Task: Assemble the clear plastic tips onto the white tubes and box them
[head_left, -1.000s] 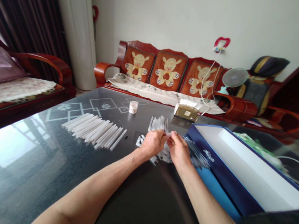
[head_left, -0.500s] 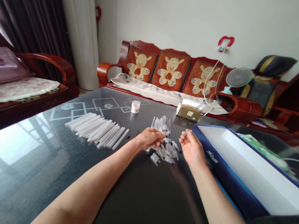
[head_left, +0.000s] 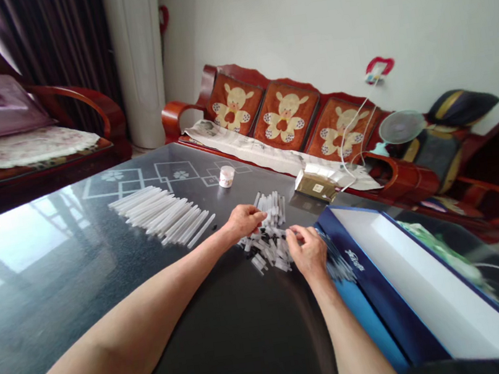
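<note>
My left hand (head_left: 246, 220) is over the left edge of a pile of small clear plastic caps (head_left: 282, 262) mixed with black bits, its fingers pinched together. Whatever lies between them is too small to make out. At the pile's right side my right hand (head_left: 308, 252) reaches in with bent fingers, thumb and index close together; their contents do not show. Behind the pile lies a bunch of short translucent tubes (head_left: 276, 202). A long row of white translucent pen barrels (head_left: 164, 215) lies to the left, with a small black piece (head_left: 215, 227) by its end.
Right of my right hand stands an open dark blue box (head_left: 387, 291) with a white interior; thin clear sticks (head_left: 338, 261) lie beside its wall. A small white jar (head_left: 226, 177) and a gold tissue box (head_left: 315, 185) stand farther back on the dark glossy table (head_left: 234, 333).
My right hand has turned palm down and moved left, from beside the blue box to the cap pile. My left hand has shifted slightly left and away from me.
</note>
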`<state>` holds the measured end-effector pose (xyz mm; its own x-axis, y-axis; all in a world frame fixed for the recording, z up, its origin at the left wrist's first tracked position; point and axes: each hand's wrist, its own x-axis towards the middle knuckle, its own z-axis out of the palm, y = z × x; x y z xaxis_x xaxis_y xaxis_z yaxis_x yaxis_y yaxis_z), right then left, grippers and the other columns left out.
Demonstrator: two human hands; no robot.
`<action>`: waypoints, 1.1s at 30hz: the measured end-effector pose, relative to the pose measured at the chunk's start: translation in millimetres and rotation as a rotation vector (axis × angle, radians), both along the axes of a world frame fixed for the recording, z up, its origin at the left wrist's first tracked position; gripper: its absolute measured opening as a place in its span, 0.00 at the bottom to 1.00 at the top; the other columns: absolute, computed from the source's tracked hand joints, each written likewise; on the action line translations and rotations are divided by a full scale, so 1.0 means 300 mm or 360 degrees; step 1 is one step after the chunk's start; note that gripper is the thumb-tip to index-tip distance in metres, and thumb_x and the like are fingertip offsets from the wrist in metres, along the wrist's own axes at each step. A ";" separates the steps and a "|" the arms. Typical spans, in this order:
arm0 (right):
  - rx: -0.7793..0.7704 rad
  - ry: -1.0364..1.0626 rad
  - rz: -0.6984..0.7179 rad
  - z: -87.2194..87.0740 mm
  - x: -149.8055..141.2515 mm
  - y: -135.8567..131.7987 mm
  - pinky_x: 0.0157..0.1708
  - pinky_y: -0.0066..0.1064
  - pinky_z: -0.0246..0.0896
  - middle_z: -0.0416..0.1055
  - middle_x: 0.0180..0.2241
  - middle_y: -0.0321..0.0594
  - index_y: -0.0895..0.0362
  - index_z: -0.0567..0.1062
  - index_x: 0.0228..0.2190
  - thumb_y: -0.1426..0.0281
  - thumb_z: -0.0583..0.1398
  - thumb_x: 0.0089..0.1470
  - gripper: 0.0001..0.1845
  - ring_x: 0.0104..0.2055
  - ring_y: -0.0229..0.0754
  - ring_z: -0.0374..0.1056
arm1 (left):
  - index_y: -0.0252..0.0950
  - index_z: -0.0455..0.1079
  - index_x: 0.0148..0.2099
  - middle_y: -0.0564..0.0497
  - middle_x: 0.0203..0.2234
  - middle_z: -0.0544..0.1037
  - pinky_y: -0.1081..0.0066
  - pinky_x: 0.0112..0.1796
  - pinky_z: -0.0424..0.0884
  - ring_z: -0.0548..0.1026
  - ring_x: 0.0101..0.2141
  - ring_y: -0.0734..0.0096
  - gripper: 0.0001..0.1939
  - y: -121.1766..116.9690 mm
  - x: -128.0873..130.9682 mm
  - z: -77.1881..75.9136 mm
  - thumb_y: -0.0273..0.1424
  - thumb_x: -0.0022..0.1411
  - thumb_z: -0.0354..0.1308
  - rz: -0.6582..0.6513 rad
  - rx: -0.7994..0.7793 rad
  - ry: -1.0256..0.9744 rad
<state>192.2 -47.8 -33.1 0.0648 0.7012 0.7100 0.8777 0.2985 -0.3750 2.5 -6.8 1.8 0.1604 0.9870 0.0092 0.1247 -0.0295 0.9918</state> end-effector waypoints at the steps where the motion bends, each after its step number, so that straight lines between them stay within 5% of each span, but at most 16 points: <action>1: 0.0047 0.0059 -0.0024 -0.004 0.002 0.002 0.33 0.29 0.60 0.72 0.27 0.43 0.60 0.79 0.31 0.60 0.55 0.53 0.18 0.28 0.39 0.67 | 0.33 0.66 0.25 0.58 0.14 0.67 0.80 0.15 0.56 0.64 0.14 0.81 0.10 0.001 0.002 -0.002 0.31 0.58 0.56 0.0000 -0.0002 0.0016; 6: 0.0184 0.0180 -0.0121 -0.022 0.019 0.013 0.33 0.29 0.60 0.74 0.27 0.45 0.61 0.79 0.29 0.61 0.52 0.56 0.21 0.29 0.40 0.67 | 0.32 0.70 0.29 0.57 0.15 0.68 0.80 0.16 0.59 0.65 0.15 0.81 0.09 0.014 0.006 -0.020 0.33 0.57 0.56 0.0010 -0.0015 0.0114; 14: 0.0379 -0.0116 -0.0117 -0.039 0.024 0.039 0.30 0.28 0.58 0.72 0.24 0.44 0.62 0.79 0.28 0.65 0.53 0.56 0.18 0.27 0.40 0.66 | 0.34 0.76 0.38 0.55 0.16 0.72 0.78 0.29 0.69 0.73 0.23 0.74 0.15 -0.012 -0.005 -0.009 0.38 0.57 0.55 -0.0028 0.0116 0.0506; 24: 0.0404 -0.0295 -0.0104 -0.055 0.020 0.055 0.30 0.30 0.57 0.71 0.25 0.46 0.62 0.78 0.29 0.65 0.53 0.56 0.17 0.28 0.42 0.64 | 0.40 0.76 0.42 0.49 0.37 0.79 0.73 0.42 0.69 0.76 0.40 0.68 0.14 0.006 -0.019 0.038 0.37 0.60 0.52 0.0350 0.0455 0.1276; 28: 0.0433 -0.0273 -0.0116 -0.057 0.021 0.057 0.30 0.30 0.56 0.70 0.24 0.45 0.61 0.78 0.28 0.66 0.53 0.56 0.17 0.27 0.42 0.63 | 0.40 0.75 0.43 0.47 0.40 0.78 0.72 0.42 0.69 0.75 0.42 0.66 0.14 0.055 -0.121 0.083 0.37 0.60 0.52 0.0478 0.0365 0.1541; 33: 0.0435 -0.0255 -0.0077 -0.057 0.017 0.057 0.31 0.31 0.56 0.69 0.24 0.45 0.61 0.77 0.27 0.65 0.52 0.56 0.17 0.28 0.42 0.63 | 0.35 0.77 0.40 0.43 0.41 0.78 0.70 0.44 0.68 0.74 0.44 0.61 0.13 0.082 -0.366 0.154 0.31 0.58 0.53 0.0676 0.0206 0.1768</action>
